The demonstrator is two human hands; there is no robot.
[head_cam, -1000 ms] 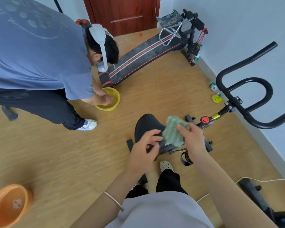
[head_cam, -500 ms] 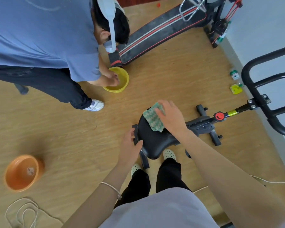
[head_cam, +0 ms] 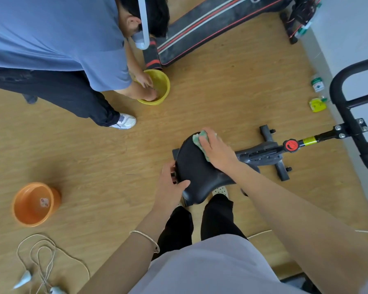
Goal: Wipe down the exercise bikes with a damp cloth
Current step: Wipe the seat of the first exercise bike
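Right hand flat on the cloth, left hand gripping the saddle

The right hand is laid with straight fingers on the green cloth, which is pressed against the end of the black saddle farthest from the wearer; only the cloth's edges are seen round the fingers. The left hand is curled round the saddle's near left edge, thumb on top, so that the seat is steadied; nothing else is held.

The step in hand is judged to be the wiping of the seat of the exercise bike; most of the task appears yet to be done, since the red knob and the handlebar lie well apart from the cloth.

For the next move, the cloth would need to be drawn across the rest of the saddle under steady pressure; the left hand's grip would have to be shifted so that the covered edge can be reached. Rinsing might be sought at the yellow basin on the floor, though a second person's hands are in it.
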